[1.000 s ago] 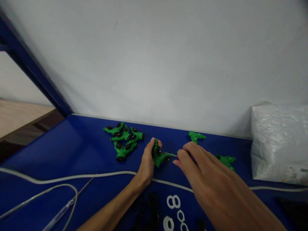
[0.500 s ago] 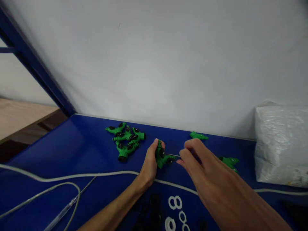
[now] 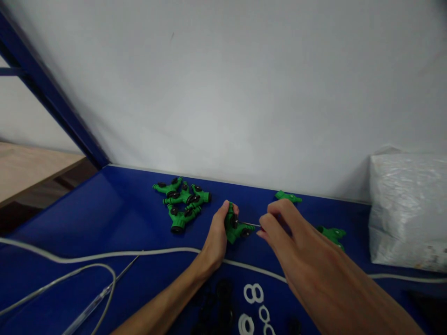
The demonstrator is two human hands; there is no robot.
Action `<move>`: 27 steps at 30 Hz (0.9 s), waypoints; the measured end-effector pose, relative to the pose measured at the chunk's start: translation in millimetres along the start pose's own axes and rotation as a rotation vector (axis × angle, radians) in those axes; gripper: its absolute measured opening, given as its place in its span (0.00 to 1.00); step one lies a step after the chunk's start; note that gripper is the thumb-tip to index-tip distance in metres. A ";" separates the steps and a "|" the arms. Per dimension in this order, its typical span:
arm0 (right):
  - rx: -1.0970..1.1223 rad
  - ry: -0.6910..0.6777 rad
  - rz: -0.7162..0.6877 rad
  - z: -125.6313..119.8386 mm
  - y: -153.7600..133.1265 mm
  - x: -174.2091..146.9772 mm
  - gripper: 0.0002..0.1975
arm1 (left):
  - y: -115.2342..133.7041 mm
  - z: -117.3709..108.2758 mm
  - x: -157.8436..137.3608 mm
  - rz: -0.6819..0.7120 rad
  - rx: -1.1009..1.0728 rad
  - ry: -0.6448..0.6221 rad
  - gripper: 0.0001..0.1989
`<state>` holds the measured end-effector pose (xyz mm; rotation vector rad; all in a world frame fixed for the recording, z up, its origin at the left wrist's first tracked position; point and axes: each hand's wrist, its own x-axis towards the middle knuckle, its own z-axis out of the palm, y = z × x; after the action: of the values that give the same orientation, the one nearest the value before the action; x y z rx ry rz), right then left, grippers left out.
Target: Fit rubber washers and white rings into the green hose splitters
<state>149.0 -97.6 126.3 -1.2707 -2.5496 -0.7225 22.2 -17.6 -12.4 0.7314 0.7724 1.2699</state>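
Note:
My left hand (image 3: 217,235) is wrapped round a green Y-shaped hose splitter (image 3: 234,231) with black valve knobs, held just above the blue table. In my right hand (image 3: 291,232), thumb and fingers pinch a screwdriver (image 3: 252,224); its handle is mostly hidden by the fingers. The thin metal shaft points left, and its tip meets the splitter near one black knob. Several similar green splitters (image 3: 181,218) with black knobs lie in a cluster to the left of my left hand.
Green splitter bodies (image 3: 288,197) lie behind and beside my right hand. White rings (image 3: 253,293) and dark parts (image 3: 220,302) sit at the front. A white cable (image 3: 167,251) crosses the table, near a long thin clear-handled tool (image 3: 92,304). A plastic-wrapped package (image 3: 408,209) stands right.
Hardly anything differs. Both hands keep the splitter and screwdriver in the same place, and the view has shifted very slightly.

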 end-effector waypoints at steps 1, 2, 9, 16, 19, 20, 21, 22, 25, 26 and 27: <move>0.004 0.007 -0.002 1.2 0.6 0.3 0.20 | -0.3 -0.3 0.1 0.006 0.012 0.001 0.19; 0.007 0.011 -0.008 2.1 1.1 0.8 0.21 | -0.4 -0.5 0.1 0.011 0.019 0.000 0.19; 0.101 0.019 0.010 -3.2 0.4 3.6 0.19 | 3.4 1.6 -1.8 0.015 0.061 0.006 0.19; 0.078 0.040 0.022 7.3 1.3 0.3 0.19 | 0.6 0.6 -0.7 0.006 0.064 0.018 0.20; 0.054 0.045 -0.009 10.1 1.8 0.6 0.20 | 0.5 0.1 -0.6 0.017 0.055 0.014 0.20; 0.062 0.029 0.000 9.9 1.8 0.9 0.20 | 0.9 0.1 -0.6 0.024 0.055 0.020 0.20; 0.078 0.023 0.018 9.6 1.7 1.2 0.20 | 1.4 0.2 -0.6 0.031 0.056 0.025 0.20; 0.102 0.021 0.041 9.6 1.5 1.4 0.20 | 2.0 0.4 -0.5 0.035 0.052 0.030 0.20; 0.185 0.041 0.067 12.7 1.2 1.8 0.17 | 3.4 1.2 0.1 0.016 0.016 0.029 0.20; 0.200 0.060 0.059 14.7 1.2 1.8 0.16 | 3.6 1.5 0.3 0.007 0.008 0.028 0.20; 0.206 0.076 0.051 16.9 1.2 1.7 0.15 | 3.7 1.7 0.5 0.002 0.007 0.027 0.20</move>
<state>149.5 -87.2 112.9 -1.2115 -2.4480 -0.4740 21.7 -16.6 -8.5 0.7220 0.7979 1.2817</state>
